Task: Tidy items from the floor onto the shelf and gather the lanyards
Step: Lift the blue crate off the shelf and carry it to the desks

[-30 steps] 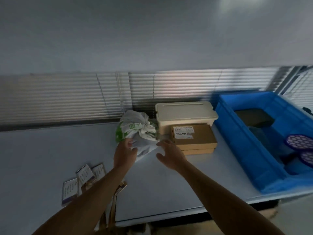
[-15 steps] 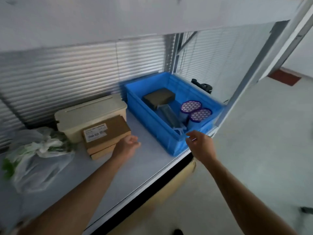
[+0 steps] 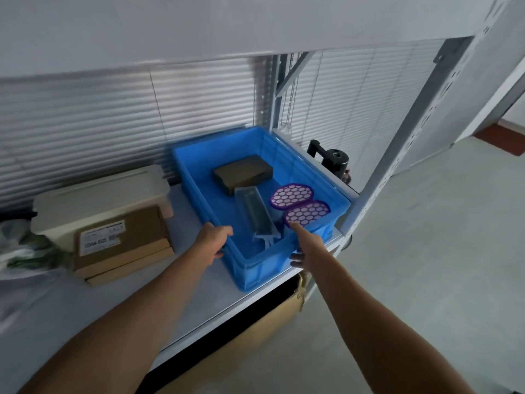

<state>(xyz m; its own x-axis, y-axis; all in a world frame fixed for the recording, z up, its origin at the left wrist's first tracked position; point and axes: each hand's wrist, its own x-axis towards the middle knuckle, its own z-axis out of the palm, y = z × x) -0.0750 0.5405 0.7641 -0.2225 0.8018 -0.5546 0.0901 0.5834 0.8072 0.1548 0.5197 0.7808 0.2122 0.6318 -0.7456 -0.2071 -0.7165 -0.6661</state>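
Observation:
A blue plastic bin [image 3: 250, 268] sits on the white shelf [image 3: 159, 305] at its right end. Inside lie a dark brown box [image 3: 241, 173], a clear long part [image 3: 255, 213] and two purple honeycomb discs [image 3: 292, 194]. My left hand [image 3: 213, 243] grips the bin's near left rim, fingers curled over the edge. On the near right rim, my right hand [image 3: 305, 247] has its thumb over the top and its fingers on the outer wall. No lanyards are in view.
Left of the bin stand a cream lidded box [image 3: 96, 197] and stacked brown cardboard boxes [image 3: 122, 243]. A white and green plastic bag [image 3: 20, 251] lies at the far left. A cardboard carton [image 3: 255, 334] sits under the shelf. A black device [image 3: 332, 160] stands behind the shelf post.
My view swung right, away from the bag and lanyards. Both hands left the bag, moved right and took hold of the blue bin's near rim.

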